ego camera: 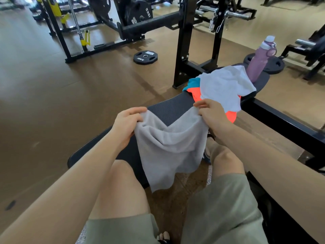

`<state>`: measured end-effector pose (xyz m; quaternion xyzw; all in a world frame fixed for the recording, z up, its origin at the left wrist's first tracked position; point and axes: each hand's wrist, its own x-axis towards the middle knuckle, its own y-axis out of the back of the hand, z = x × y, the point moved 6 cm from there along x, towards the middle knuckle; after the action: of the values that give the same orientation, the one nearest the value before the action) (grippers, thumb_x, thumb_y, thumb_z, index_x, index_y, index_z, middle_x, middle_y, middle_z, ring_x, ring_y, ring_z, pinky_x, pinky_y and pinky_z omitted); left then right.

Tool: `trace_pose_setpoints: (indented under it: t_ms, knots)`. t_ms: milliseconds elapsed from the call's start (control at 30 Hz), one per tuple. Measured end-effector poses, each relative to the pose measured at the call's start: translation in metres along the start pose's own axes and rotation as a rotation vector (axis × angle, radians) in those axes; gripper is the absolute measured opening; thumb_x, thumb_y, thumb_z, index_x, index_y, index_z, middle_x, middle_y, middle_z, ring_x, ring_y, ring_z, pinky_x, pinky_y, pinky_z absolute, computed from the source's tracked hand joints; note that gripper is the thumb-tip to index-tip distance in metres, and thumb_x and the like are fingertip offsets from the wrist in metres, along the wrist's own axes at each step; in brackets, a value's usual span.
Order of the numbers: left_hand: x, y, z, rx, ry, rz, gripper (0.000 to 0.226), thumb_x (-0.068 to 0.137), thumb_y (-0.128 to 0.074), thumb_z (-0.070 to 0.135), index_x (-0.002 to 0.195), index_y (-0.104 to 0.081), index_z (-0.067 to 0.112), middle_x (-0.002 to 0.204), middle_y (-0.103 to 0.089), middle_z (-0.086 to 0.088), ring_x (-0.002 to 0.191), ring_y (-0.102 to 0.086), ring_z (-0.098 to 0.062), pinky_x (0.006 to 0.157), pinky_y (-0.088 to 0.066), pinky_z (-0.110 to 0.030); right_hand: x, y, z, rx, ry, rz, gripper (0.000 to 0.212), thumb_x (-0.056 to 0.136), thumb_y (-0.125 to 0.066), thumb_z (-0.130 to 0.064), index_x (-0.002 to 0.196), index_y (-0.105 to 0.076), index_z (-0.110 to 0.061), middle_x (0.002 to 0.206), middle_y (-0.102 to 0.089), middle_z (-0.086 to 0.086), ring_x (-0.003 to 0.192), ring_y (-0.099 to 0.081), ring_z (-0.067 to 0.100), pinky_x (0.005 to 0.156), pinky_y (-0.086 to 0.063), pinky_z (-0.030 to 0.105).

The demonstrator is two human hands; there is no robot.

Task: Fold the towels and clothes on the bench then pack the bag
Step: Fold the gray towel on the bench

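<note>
Towel: soft grey terry towel [167, 148] sags mid-edge, hanging over the near bench edge.
Hands: left hand [127, 125] and right hand [213, 115] each pinch a top corner.
Room: black ribbed bench pad [168, 108] bare between the hands.

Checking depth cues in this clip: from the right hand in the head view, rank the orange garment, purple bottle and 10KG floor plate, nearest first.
From the right hand:
1. Orange garment, beside it on the bench.
2. Purple bottle, at the bench's far end.
3. 10KG plate, on the floor, far left.

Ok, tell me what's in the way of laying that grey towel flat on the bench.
Nothing visible. Both hands, left and right, hold the grey towel by its top edge, and the bench pad beneath is bare. The pile of clothes lies farther along the bench.
</note>
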<state>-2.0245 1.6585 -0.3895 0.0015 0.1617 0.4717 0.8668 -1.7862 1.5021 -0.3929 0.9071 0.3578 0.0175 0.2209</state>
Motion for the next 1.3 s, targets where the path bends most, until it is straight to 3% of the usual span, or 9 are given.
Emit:
trace_pose_setpoints:
  t_ms: [133, 333, 400, 500, 667, 833, 933, 1167, 1300]
  knots:
    - [-0.013, -0.011, 0.035, 0.179, -0.354, 0.0, 0.039, 0.088, -0.059, -0.002, 0.114, -0.073, 0.023, 0.114, -0.07, 0.012, 0.111, -0.064, -0.003, 0.089, -0.053, -0.021, 0.002, -0.016, -0.034, -0.554, 0.301, -0.052, 0.046, 0.094, -0.057, -0.019, 0.139, -0.052, -0.024, 0.133, -0.05, 0.005, 0.122, -0.048, 0.022, 0.096, -0.045, 0.032]
    - [-0.03, -0.037, 0.052, 0.324, -0.551, -0.154, 0.032, 0.08, -0.051, -0.015, 0.101, -0.057, 0.009, 0.101, -0.067, -0.004, 0.082, -0.063, 0.002, 0.066, -0.046, -0.015, -0.02, -0.059, -0.078, -0.248, 0.586, -0.441, 0.059, 0.086, -0.054, 0.004, 0.137, -0.054, -0.025, 0.136, -0.056, -0.013, 0.123, -0.048, -0.003, 0.092, -0.037, 0.003]
    - [-0.03, -0.037, 0.053, 0.341, -0.552, -0.181, 0.031, 0.08, -0.05, -0.015, 0.099, -0.054, 0.01, 0.095, -0.068, -0.01, 0.056, -0.049, -0.002, 0.059, -0.04, -0.016, -0.028, -0.065, -0.084, -0.21, 0.643, -0.585, 0.051, 0.082, -0.059, -0.004, 0.129, -0.059, -0.023, 0.128, -0.062, -0.01, 0.12, -0.054, -0.001, 0.096, -0.041, 0.006]
    - [-0.028, -0.036, 0.052, 0.373, -0.571, -0.214, 0.03, 0.081, -0.053, -0.011, 0.1, -0.054, 0.013, 0.089, -0.071, -0.005, 0.058, -0.046, -0.026, 0.061, -0.043, -0.023, -0.031, -0.067, -0.084, -0.296, 0.687, -0.64, 0.034, 0.085, -0.066, -0.006, 0.117, -0.065, -0.016, 0.111, -0.067, -0.008, 0.109, -0.06, 0.005, 0.092, -0.046, 0.017]
    - [-0.03, -0.038, 0.052, 0.379, -0.588, -0.213, 0.027, 0.086, -0.057, -0.005, 0.098, -0.053, 0.019, 0.091, -0.073, 0.003, 0.058, -0.04, -0.011, 0.059, -0.041, -0.02, -0.021, -0.058, -0.08, -0.617, 0.661, -0.592, 0.012, 0.085, -0.07, -0.02, 0.095, -0.069, -0.012, 0.092, -0.067, 0.002, 0.088, -0.058, 0.015, 0.079, -0.05, 0.036]
    - [-0.027, -0.041, 0.042, 0.56, -0.538, -0.237, 0.024, 0.091, -0.068, 0.017, 0.107, -0.051, 0.022, 0.097, -0.064, 0.008, 0.06, -0.047, -0.003, 0.059, -0.041, -0.013, -0.021, -0.037, -0.097, -0.602, 0.735, -0.402, 0.028, 0.085, -0.065, -0.011, 0.067, -0.045, -0.009, 0.062, -0.043, 0.003, 0.06, -0.034, 0.011, 0.059, -0.031, 0.024]
    - [-0.026, -0.047, 0.023, 0.792, -0.528, -0.256, 0.014, 0.089, -0.06, 0.012, 0.096, -0.052, 0.021, 0.088, -0.061, 0.005, 0.075, -0.056, -0.012, 0.063, -0.042, -0.025, -0.025, -0.017, -0.113, -0.557, 0.803, -0.208, 0.029, 0.077, -0.059, -0.006, 0.063, -0.034, -0.014, 0.055, -0.029, -0.004, 0.056, -0.027, 0.013, 0.053, -0.024, 0.025]
    - [-0.021, -0.034, -0.005, 0.909, -0.361, -0.042, 0.008, 0.1, -0.048, 0.023, 0.093, -0.049, 0.018, 0.086, -0.06, 0.0, 0.076, -0.057, -0.022, 0.064, -0.049, -0.038, -0.007, 0.035, -0.103, -0.441, 0.657, 0.232, 0.02, 0.082, -0.047, -0.016, 0.068, -0.035, -0.022, 0.057, -0.033, -0.001, 0.058, -0.031, 0.021, 0.056, -0.032, 0.038]
    - [-0.02, -0.018, 0.024, 0.94, -0.493, 0.217, 0.009, 0.103, -0.04, 0.019, 0.096, -0.043, 0.015, 0.08, -0.057, -0.004, 0.07, -0.055, -0.029, 0.058, -0.04, -0.039, 0.005, 0.056, -0.077, -0.642, 0.508, 0.28, 0.013, 0.073, -0.041, -0.025, 0.065, -0.033, -0.029, 0.065, -0.045, 0.003, 0.066, -0.046, 0.03, 0.056, -0.042, 0.043]
